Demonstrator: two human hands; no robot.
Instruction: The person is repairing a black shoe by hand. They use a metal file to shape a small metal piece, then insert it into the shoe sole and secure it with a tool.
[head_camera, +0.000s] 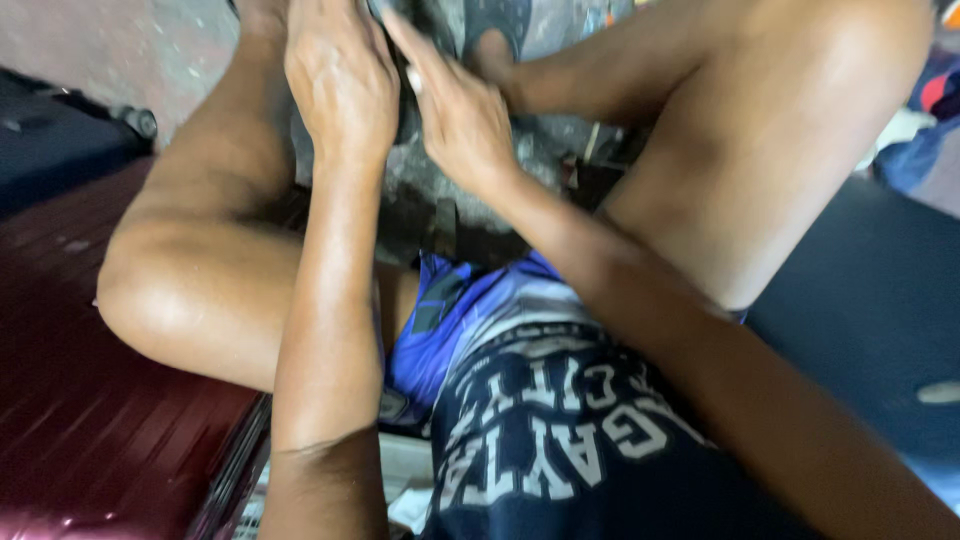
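Here the person sits low with knees spread, and both hands meet at the top of the view around a dark object (408, 100) pressed between them. The left hand (340, 75) lies with its back toward the camera, fingers curled over the near side of the piece; the right hand (462, 115) comes in from the other side, fingers stretched long and flat against it, a pale ring-like glint on one finger. Both look closed onto the thing, though only a thin dark sliver of it shows between the palms, so what it is cannot be told. Judging by that two-handed clamp, it seems stiff rather than soft, and compact enough to be covered by two palms; its dull, dark surface suggests rubber or grimy metal, likely not fragile but possibly greasy, so a firm hold from opposite sides as now looks sound. Below the hands lies rough, grey, stained floor (450, 190). A dark red ribbed surface (90, 400) runs along the left, and a dark mat (870, 300) spreads on the right beside the raised knee.
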